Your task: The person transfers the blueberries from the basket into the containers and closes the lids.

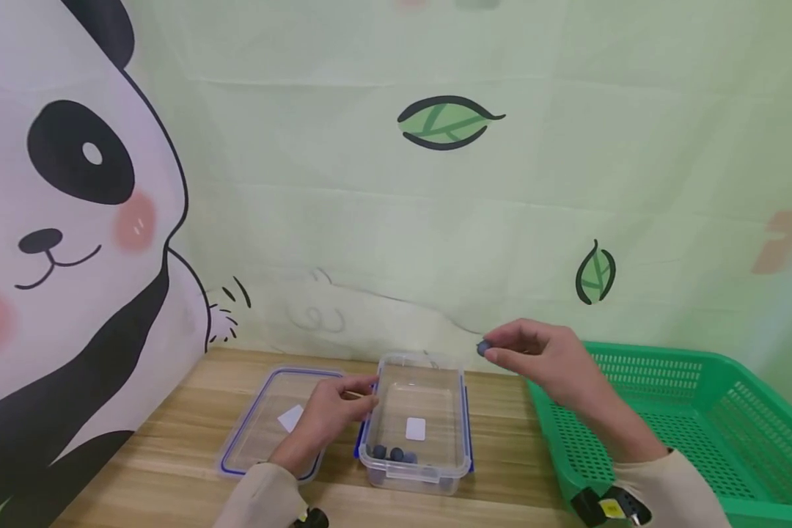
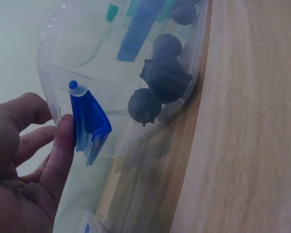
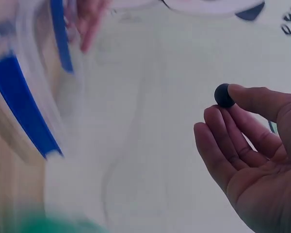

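A blueberry (image 1: 484, 347) is pinched between the thumb and fingertips of my right hand (image 1: 554, 363), raised above the table to the right of a clear plastic box (image 1: 429, 396). The right wrist view also shows this dark round berry (image 3: 224, 95) at the thumb tip. My left hand (image 1: 333, 411) holds the box's left rim, its thumb (image 2: 63, 145) against the wall beside a blue latch (image 2: 89, 124). Several blueberries (image 1: 396, 455) lie inside the box at its near end. A white label (image 1: 416, 429) shows in the box.
The box's lid (image 1: 284, 389), edged in blue, lies on the wooden table (image 1: 501, 440) left of the box, partly under my left forearm. A green plastic basket (image 1: 686, 359) stands at the right, beneath my right forearm. Behind hangs a cloth (image 1: 343, 220) with a panda print.
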### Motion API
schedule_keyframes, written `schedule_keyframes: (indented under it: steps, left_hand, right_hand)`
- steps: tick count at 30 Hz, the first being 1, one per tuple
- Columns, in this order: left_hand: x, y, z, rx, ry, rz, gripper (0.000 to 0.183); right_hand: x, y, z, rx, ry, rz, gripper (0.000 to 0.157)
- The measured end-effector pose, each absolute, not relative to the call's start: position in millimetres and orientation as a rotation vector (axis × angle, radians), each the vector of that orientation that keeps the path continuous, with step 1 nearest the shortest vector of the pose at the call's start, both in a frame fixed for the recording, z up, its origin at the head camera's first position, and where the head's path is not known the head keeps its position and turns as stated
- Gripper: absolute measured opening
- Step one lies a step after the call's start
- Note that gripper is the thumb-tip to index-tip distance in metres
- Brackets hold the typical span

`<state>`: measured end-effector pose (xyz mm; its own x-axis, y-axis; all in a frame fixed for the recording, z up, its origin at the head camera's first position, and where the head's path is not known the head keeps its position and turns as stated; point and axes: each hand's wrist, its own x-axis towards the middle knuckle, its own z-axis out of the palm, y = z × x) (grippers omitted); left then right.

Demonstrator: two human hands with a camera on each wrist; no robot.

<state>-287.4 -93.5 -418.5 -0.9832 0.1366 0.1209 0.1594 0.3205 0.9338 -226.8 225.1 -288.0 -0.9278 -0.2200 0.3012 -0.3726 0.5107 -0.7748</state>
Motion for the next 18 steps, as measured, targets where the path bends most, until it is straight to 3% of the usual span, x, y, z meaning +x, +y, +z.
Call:
schedule_keyframes:
  steps: [9, 18]
  left_hand:
    - [-287, -93, -419, -0.277, -2.525, -1.807, 0.036]
    - [-286, -94, -417, -0.297, -2.524, -1.808, 0.037]
  right_hand:
    - [-224, 169, -338, 0.704, -2.582, 1.555, 0.018]
    - [-228, 150, -374, 0.741, -2.671, 1.554, 0.011]
